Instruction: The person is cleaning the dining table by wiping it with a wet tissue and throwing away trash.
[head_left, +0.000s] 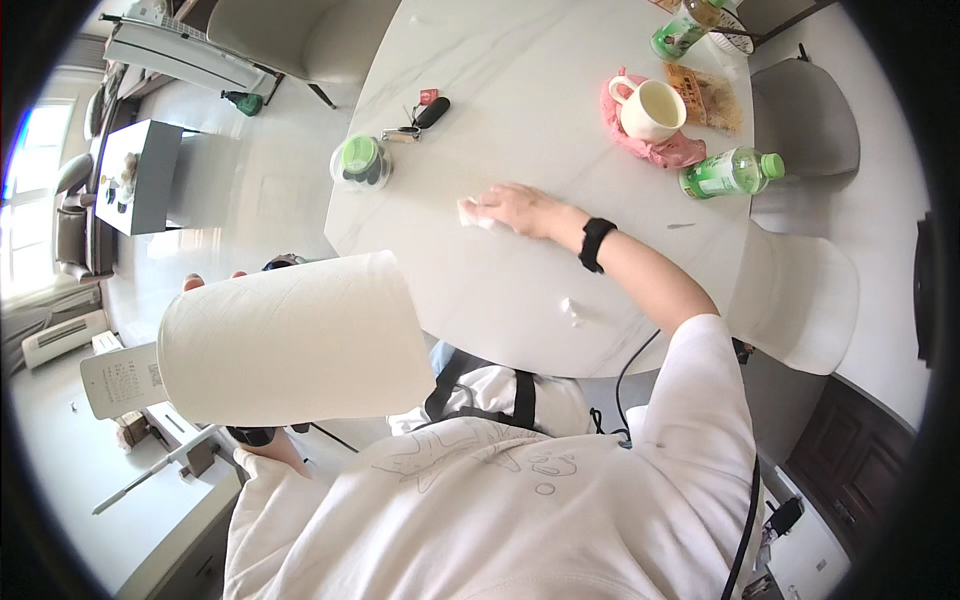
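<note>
My left hand (194, 282) holds up a large white paper roll (300, 341) beside the table; only its fingertips show over the roll's far edge, and a printed tag sticks out at its left end. On the white marble-patterned table (480, 292), my right hand (517, 210) presses a crumpled white tissue (474, 214) to the surface, with a black band round the wrist. A small scrap of white paper (571, 310) lies nearer to me. Left of the right hand stands a clear container with a green lid (359, 154).
A cream mug (652, 111) stands on a pink cloth or bag (679, 152). Around it are a green-capped bottle (731, 172), another bottle (679, 34) and a plastic food packet (705, 97). A nail clipper (401, 135) and a black fob (432, 112) lie behind the container. Chairs flank the table.
</note>
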